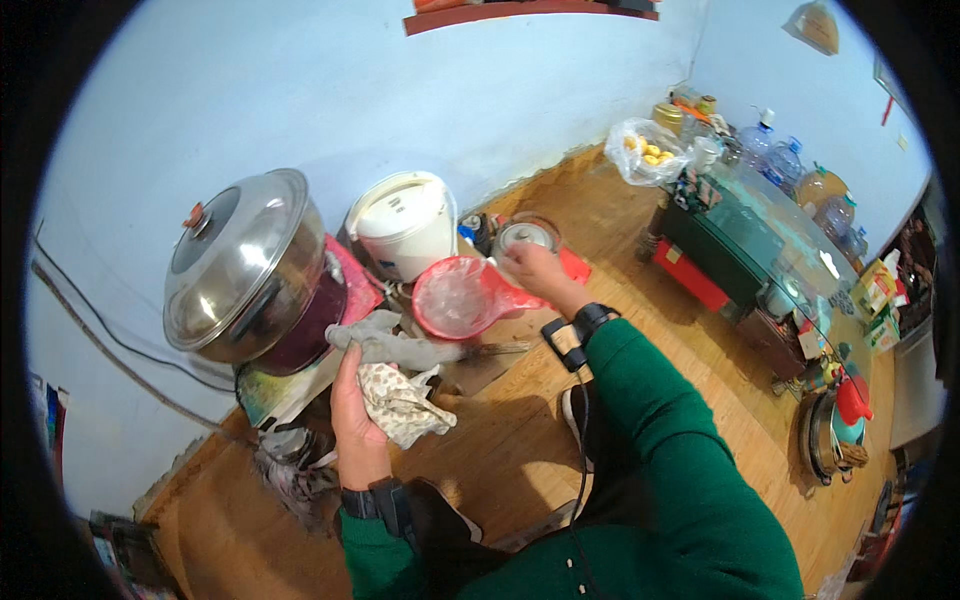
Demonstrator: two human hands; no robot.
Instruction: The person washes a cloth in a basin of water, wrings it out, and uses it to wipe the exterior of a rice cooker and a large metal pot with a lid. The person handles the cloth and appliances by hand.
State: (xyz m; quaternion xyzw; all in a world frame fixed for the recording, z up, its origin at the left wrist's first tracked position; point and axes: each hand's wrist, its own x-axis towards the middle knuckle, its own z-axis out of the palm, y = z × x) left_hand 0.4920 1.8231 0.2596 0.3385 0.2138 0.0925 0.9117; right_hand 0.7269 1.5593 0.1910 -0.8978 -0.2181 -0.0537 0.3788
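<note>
My left hand (pixel 358 427) grips a cream cloth with brown spots (pixel 401 405), crumpled in the palm. A grey cloth (pixel 375 341) lies against the thumb and stretches to the right above it; whether the hand also holds it is unclear. My right hand (pixel 538 271) is reached forward with curled fingers, over the edge of a small lidded pot (pixel 527 237). Its fingertips are turned away, so anything between them is hidden. Just below that hand lies a red plastic dipper (pixel 457 300) with a pale, cloudy bowl. Its handle passes under my right wrist.
A large steel pot with a domed lid (pixel 240 247) stands at left, beside a white lidded appliance (pixel 405 217). At right is a glass-topped table (pixel 757 217) with large water bottles (pixel 784 161) and a bag of yellow fruit (pixel 649 154). Stacked basins (pixel 821 442) sit on the wooden floor.
</note>
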